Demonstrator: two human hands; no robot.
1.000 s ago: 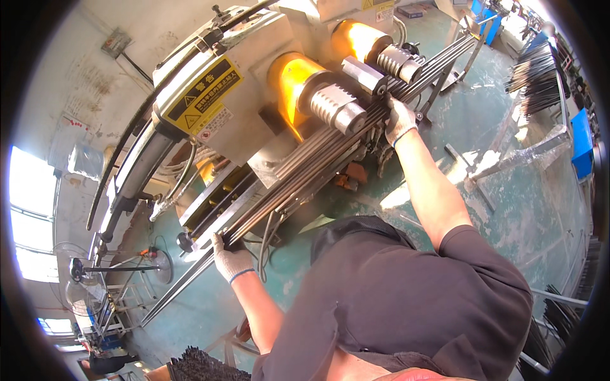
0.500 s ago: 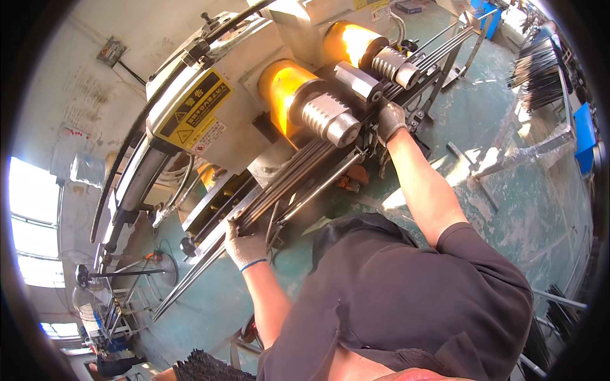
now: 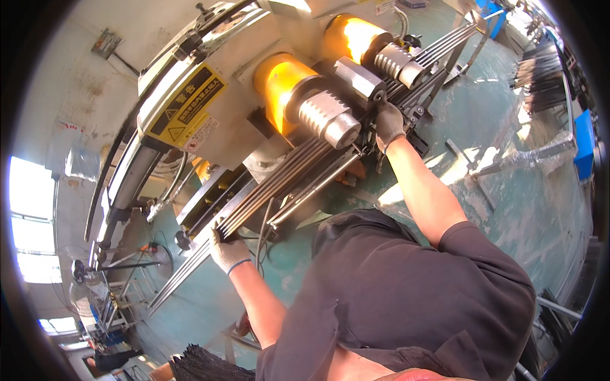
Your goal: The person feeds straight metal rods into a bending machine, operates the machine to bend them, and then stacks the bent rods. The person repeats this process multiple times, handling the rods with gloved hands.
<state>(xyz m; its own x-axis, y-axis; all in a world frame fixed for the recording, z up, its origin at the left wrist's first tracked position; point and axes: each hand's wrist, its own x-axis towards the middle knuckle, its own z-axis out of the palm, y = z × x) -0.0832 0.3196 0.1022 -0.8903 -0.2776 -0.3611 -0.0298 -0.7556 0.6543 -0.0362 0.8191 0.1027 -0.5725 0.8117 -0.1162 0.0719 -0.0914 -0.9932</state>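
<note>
Several long thin metal rods [image 3: 274,184] lie side by side, slanting from lower left to upper right across the front of a machine. My left hand [image 3: 227,252], in a pale glove, is closed round them towards their lower left end, thumb on top. My right hand [image 3: 389,122], in a greyer glove, is up at the machine just below the hexagonal metal block [image 3: 359,79]. Its fingers curl over something hidden from view. Two grooved steel rollers [image 3: 329,120] stick out of yellow housings [image 3: 279,86] above the rods.
A thin bar [image 3: 311,195] runs alongside the rods, nearer me. Dark rods [image 3: 537,73] are stacked on a rack at far right. A metal frame piece [image 3: 470,174] lies on the green floor. A bundle of black strips [image 3: 206,365] is at the lower left.
My left hand has shifted a little down and left along the rods, which now lie flatter and more evenly spread. My right hand stays at nearly the same spot.
</note>
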